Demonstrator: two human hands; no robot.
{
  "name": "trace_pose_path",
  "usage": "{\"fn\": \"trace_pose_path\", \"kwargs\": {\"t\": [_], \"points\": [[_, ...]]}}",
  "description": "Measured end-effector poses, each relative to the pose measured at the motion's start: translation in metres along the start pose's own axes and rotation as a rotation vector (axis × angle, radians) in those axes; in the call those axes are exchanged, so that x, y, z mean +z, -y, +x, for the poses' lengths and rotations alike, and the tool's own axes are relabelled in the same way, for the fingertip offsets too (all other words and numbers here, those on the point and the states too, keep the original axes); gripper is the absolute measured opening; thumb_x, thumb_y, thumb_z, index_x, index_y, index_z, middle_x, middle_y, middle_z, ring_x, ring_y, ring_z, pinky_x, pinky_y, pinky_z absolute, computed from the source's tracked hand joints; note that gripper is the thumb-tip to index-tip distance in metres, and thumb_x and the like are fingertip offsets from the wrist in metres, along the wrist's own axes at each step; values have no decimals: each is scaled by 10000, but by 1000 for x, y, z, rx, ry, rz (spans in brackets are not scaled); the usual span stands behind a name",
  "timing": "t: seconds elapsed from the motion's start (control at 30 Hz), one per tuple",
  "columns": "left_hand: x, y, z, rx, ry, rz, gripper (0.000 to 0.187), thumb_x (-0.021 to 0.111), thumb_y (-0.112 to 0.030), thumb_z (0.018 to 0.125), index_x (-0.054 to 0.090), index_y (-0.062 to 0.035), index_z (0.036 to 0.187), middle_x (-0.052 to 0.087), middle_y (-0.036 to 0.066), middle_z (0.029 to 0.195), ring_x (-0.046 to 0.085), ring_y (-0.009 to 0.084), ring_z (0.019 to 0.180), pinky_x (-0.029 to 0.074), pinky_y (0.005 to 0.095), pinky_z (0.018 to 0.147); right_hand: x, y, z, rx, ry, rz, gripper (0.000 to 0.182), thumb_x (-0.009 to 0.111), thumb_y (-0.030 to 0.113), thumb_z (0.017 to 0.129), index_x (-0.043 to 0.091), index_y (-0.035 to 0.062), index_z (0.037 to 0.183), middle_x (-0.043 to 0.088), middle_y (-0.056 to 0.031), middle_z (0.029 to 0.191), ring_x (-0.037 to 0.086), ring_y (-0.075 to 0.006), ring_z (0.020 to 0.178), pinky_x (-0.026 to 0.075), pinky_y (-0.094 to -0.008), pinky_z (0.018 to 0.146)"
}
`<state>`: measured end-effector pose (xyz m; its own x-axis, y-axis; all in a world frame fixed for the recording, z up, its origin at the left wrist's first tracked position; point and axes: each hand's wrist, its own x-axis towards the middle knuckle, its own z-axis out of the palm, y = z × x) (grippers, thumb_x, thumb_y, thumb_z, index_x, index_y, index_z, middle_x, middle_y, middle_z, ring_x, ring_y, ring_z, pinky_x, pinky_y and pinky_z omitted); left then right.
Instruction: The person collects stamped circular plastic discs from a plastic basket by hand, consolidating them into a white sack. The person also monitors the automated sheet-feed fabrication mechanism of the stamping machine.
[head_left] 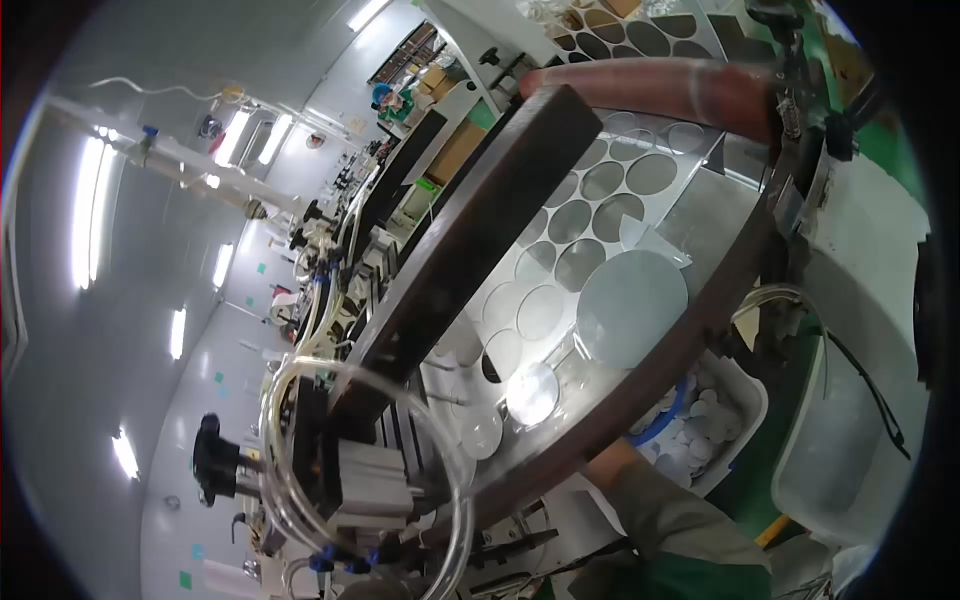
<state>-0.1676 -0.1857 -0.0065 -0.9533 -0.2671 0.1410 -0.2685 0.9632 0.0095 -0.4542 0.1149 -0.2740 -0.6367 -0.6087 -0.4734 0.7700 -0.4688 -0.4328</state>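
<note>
My right forearm reaches in from the lower right, and the wrist of my right hand [612,468] passes under a dark brown curved bar [640,385]. The bar hides the fingers, so what they hold or touch does not show. Beyond it, a clear sheet with rows of round cut-outs [603,180] lies on the machine bed. A large pale grey disc [632,310] rests over part of that sheet. Two smaller round pieces, a bright disc [533,393] and a clear disc [482,432], lie nearer the bar. My left hand is out of sight.
A white bin [755,400] holding many small round pieces stands right of my wrist. A dark beam [470,240] crosses the machine, with a red-brown roller [650,88] at its far end. Clear hoses [275,430] loop at the lower left. Far off is a person [392,104].
</note>
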Motion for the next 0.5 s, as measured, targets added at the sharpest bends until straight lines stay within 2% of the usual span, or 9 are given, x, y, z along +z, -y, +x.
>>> {"fn": "trace_pose_path", "kwargs": {"t": [0.13, 0.5], "points": [[-24, 16, 1, -43, 36, 96, 383, 625, -207, 867, 568, -46, 1210, 605, 118, 1216, 587, 256, 1088, 464, 389, 945, 9, -4, 26, -46, -31, -3, 194, 607, 212, 879, 636, 68, 1005, 658, -131, 874, 626, -280, 803, 501, -386, 727], [-50, 34, -71, -312, 22, 225, 412, 613, -238, 874, 551, -68, 1244, 600, 100, 1230, 575, 252, 1110, 450, 399, 957, 32, -11, 73, -177, -75, -224, 245, 604, 227, 874, 629, 50, 1042, 654, -161, 916, 620, -320, 847, 495, -400, 762]]}}
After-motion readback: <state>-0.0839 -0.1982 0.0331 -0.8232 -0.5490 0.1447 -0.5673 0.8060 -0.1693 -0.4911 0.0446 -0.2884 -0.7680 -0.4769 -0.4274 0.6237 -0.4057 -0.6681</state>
